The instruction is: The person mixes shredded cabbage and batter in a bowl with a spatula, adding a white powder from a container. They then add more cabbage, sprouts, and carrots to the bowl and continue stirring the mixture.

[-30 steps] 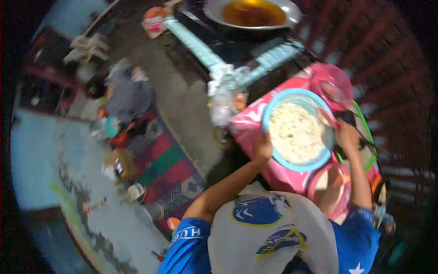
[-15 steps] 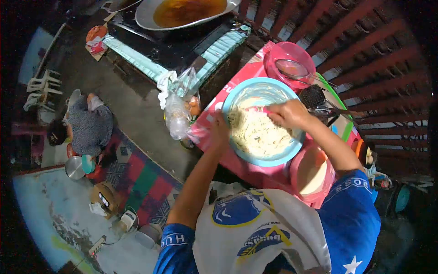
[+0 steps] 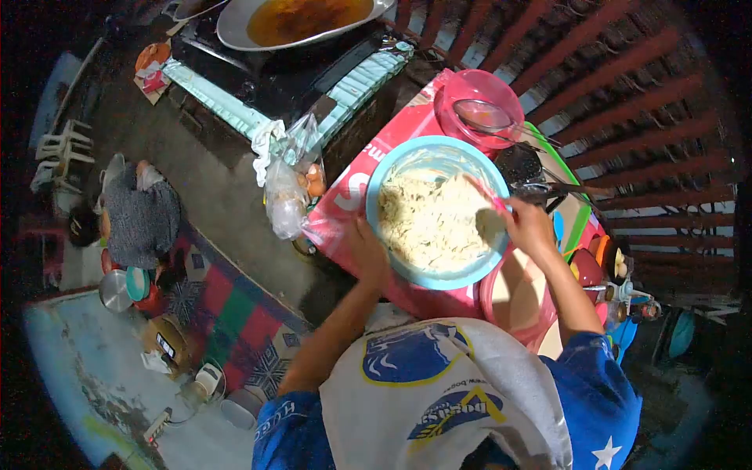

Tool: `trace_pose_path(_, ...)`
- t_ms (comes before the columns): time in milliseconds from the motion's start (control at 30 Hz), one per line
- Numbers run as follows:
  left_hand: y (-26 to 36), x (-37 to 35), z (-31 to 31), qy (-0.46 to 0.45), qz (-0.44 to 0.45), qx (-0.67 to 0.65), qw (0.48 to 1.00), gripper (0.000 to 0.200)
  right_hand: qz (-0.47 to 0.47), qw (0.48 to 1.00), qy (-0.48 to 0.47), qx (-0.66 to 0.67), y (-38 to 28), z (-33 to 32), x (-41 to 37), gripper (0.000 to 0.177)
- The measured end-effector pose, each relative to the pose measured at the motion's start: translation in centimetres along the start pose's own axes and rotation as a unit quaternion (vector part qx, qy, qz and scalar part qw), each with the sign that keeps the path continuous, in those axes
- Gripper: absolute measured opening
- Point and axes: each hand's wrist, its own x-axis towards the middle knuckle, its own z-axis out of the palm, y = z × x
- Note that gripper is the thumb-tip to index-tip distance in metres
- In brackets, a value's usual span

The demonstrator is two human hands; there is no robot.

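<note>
A light-blue bowl holds a pale, lumpy batter flecked with thin shreds. My right hand is closed around a pink spatula at the bowl's right rim. The spatula slants up and left over the batter, and its tip is hard to make out. At the bowl's left side, my left hand grips the rim, its fingers partly hidden. Beside the bowl on the right, close to my body, stands a pink tub with something pale inside, partly under my right forearm.
A pink basin with a strainer stands behind the bowl. A wide pan of brown oil sits on the stove at back left. Bagged eggs lie at the table's left edge. A person in grey is low at left.
My right hand has moved from over the batter to the bowl's right rim, swinging the spatula with it. My left hand stays at the left rim. The whole view has shifted slightly.
</note>
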Motion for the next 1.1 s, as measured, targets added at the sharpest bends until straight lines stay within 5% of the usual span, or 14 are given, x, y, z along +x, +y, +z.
trace_pose_path(33, 2.7, -1.1, -0.5, 0.005, -0.119, -0.157, 0.98, 0.039, 0.021, 1.0, -0.014, -0.01, 0.3, 1.0, 2.3, 0.027)
trace_pose_path(200, 2.9, 0.1, 0.1, 0.011, -0.152, -0.241, 0.959, 0.041, -0.227, 0.974, -0.013, 0.01, -3.2, 5.3, 10.5, 0.024)
trace_pose_path(267, 2.3, 2.5, -0.2, -0.01, -0.151, -0.287, 0.946, 0.042, -0.338, 0.935, -0.052, -0.095, -6.0, 4.1, 10.2, 0.02)
trace_pose_path(333, 3.1, 5.4, -0.9, -0.041, -0.034, -0.132, 0.99, 0.043, -0.369, 0.921, -0.06, -0.105, -6.6, 4.4, 9.2, 0.016)
trace_pose_path(467, -1.4, 9.4, 1.8, -0.045, 0.092, -0.061, 0.993, 0.042, -0.48, 0.842, 0.022, -0.244, -7.5, 3.7, 3.4, 0.024)
trace_pose_path(533, -1.7, 10.8, 2.8, -0.127, -0.047, -0.244, 0.96, 0.038, -0.47, 0.842, 0.034, -0.263, -7.1, 2.3, -0.5, 0.025)
trace_pose_path(633, -0.9, 10.3, 2.6, -0.155, -0.141, -0.356, 0.911, 0.035, -0.396, 0.894, 0.0, -0.21, -4.6, 0.9, -3.1, 0.029)
trace_pose_path(667, -0.7, 10.0, 2.1, -0.155, -0.141, -0.357, 0.91, 0.035, -0.396, 0.894, 0.0, -0.211, -3.7, -0.2, -3.2, 0.029)
trace_pose_path(733, -0.2, 8.6, 0.3, -0.103, 0.086, -0.144, 0.981, 0.035, -0.243, 0.963, -0.043, -0.108, -2.5, -2.5, -3.1, 0.025)
trace_pose_path(767, 0.5, 7.0, -0.5, -0.105, 0.084, -0.143, 0.981, 0.035, -0.167, 0.982, -0.002, -0.093, -3.1, -3.8, -3.1, 0.017)
trace_pose_path(833, 4.0, 3.5, -2.0, -0.055, -0.119, -0.254, 0.958, 0.037, -0.049, 0.993, 0.006, -0.109, -2.5, -5.2, -2.4, 0.018)
trace_pose_path(967, 4.9, 1.8, -1.5, -0.015, -0.15, -0.261, 0.954, 0.046, 0.064, 0.992, -0.093, -0.064, 2.8, 1.8, 1.8, 0.028)
trace_pose_path(1100, 4.3, 2.7, -1.2, -0.029, -0.154, -0.283, 0.946, 0.041, 0.008, 0.997, -0.053, 0.061, 1.6, 7.5, 7.4, 0.034)
